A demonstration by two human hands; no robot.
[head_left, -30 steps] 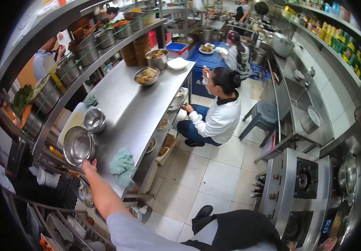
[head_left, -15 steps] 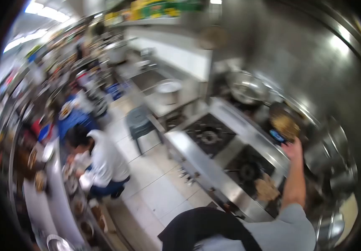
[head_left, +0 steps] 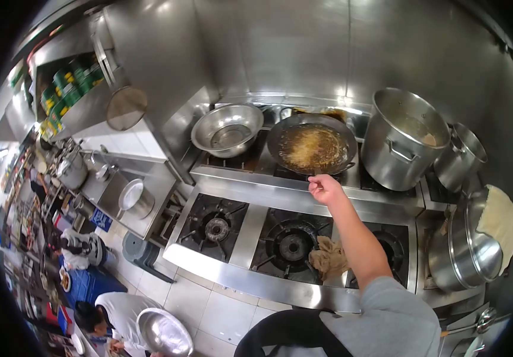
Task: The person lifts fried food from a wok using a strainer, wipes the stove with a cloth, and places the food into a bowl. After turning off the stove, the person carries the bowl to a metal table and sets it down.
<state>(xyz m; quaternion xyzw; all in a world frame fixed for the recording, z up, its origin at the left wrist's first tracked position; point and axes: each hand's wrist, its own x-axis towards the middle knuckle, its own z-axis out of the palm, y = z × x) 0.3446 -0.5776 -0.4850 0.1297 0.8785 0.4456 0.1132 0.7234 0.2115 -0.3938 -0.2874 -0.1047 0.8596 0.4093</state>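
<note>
My right hand [head_left: 326,190] reaches over the stove to the near rim of a dark wok [head_left: 275,144]. Its fingers are closed together around a small dark piece at the rim, too little of which shows to name. Inside the wok, brownish-yellow oil [head_left: 314,147] bubbles and foams. The wok sits on the raised rear row of burners. Below my forearm, a crumpled brown cloth [head_left: 328,257] lies across the front stove grates. My left hand is out of view.
Left of the wok stands a metal basin [head_left: 228,131]; right of it, a tall stockpot [head_left: 402,140]. Front burners [head_left: 293,243] lie nearer me. More pots [head_left: 467,244] crowd the right. At lower left, a person in white [head_left: 123,318] bends beside a shiny metal bowl [head_left: 164,333].
My view has turned right to face the stove squarely, and the picture is sharper. My right hand stays by the wok's near rim. A shiny bowl now shows by the person in white.
</note>
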